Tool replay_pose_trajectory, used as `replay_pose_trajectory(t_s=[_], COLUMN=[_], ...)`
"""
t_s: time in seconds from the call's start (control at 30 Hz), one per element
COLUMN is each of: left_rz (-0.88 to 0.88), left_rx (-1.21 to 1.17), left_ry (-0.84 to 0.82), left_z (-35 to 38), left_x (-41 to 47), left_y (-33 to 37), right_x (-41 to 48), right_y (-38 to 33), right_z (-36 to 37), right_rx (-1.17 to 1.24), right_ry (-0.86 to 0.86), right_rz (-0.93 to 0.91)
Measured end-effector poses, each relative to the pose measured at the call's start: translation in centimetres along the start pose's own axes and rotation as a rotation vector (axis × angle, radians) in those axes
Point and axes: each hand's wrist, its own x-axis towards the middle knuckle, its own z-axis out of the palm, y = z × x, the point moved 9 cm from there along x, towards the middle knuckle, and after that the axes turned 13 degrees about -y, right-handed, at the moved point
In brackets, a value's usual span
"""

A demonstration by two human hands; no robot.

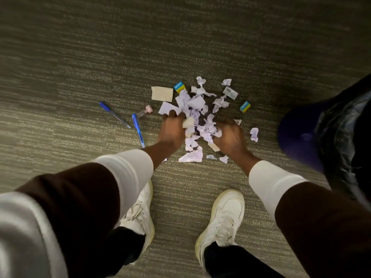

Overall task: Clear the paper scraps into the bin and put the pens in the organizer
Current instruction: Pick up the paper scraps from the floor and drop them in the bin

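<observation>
Paper scraps (197, 109) lie heaped on the carpet (80, 57); left hand (172, 130) and right hand (228, 137) clutch bunches. Bin (301, 135) waits nearby (none visibly binned). Two pens (125, 119) untouched.

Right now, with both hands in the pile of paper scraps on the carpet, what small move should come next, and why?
Probably press the two hands together and lift the bunch toward the bin. The left hand and right hand are curled into the paper scraps from opposite sides, and the bin stands just to the right. The two blue pens lie apart on the left, so they can wait.
</observation>
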Motion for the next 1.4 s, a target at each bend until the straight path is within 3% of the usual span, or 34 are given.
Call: replay_pose_trajectory(t_s=[0.37, 0.7, 0.9, 1.1, 1.27, 1.33, 1.4], left_rz=[0.007, 0.160, 0.289, 0.241, 0.216, 0.263, 0.295], left_rx=[-0.218, -0.437, -0.402, -0.280, -0.258, -0.201, -0.160], left_ry=[0.075, 0.208, 0.112, -0.018, -0.253, -0.264, -0.208], left_z=[-5.0, -10.2, -9.8, -7.2, -4.0, -3.9, -4.5], left_x=[-11.1, -20.5, -21.6, -18.6, -16.8, -16.7, -17.0], left_y=[7.2, 23.3, 34.3, 40.6, 42.0, 42.1, 41.3], right_x=[-14.6, -29.3, -33.6, -33.1, -30.3, -29.8, -29.9], right_y=[1.5, 6.3, 13.9, 20.6, 23.4, 23.9, 23.4], right_z=[-8.7, -18.8, -23.4, -25.0, -23.3, -22.8, -23.2], right_rx=[0.420, 0.669, 0.750, 0.832, 0.988, 1.027, 0.883], right_ry=[0.280, 0.589, 0.699, 0.670, 0.490, 0.471, 0.454], right_rz=[0.082, 0.144, 0.267, 0.386, 0.412, 0.416, 0.436])
